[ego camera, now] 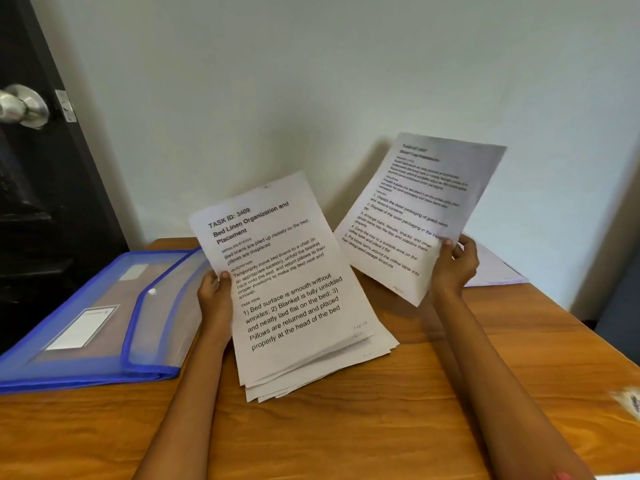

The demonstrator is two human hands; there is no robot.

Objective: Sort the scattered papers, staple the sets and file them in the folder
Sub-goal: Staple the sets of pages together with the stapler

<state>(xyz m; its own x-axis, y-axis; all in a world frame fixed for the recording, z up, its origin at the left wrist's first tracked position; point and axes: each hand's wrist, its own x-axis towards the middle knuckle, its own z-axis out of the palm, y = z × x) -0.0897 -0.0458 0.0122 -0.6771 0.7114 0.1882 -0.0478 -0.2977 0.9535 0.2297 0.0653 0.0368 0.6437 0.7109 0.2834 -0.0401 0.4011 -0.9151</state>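
Observation:
My left hand [216, 297] grips the left edge of a stack of printed papers [294, 299], held tilted up off the wooden table [415, 393]. The top page is headed "TASK ID: 3409 Bed Linen Organization and Placement". In my right hand [455, 263], a single printed sheet [419, 209] is pinched at its lower right edge and raised to the right of the stack. A blue-trimmed translucent folder [104, 323] lies flat at the left of the table, its flap fastened by a white snap. No stapler is in view.
More white papers [495, 268] lie on the table behind my right hand. A dark door [31, 202] with a metal knob [24, 105] stands at the left. A white wall backs the table. A blurred printed object [628, 401] sits at the right table edge.

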